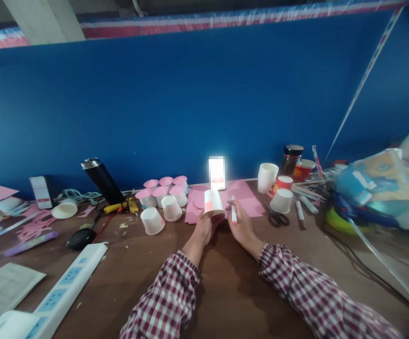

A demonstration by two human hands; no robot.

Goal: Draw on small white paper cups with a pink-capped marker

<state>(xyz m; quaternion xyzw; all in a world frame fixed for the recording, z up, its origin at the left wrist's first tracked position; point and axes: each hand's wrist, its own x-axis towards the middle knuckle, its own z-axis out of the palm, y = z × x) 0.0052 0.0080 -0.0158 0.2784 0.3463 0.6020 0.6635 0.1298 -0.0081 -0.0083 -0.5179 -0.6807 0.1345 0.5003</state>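
Head view. Gripped in left hand (pixel 205 227): white paper cup (pixel 216 201) with salmon patch, over pink paper sheets (pixel 247 195). Held in right hand (pixel 242 230), beside cup: white marker (pixel 234 213), red-ended. Farther right: black-handled scissors (pixel 279 219).

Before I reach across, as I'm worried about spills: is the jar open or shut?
The jar is shut: its black lid sits on top. Whether it's screwed tight, I cannot tell.
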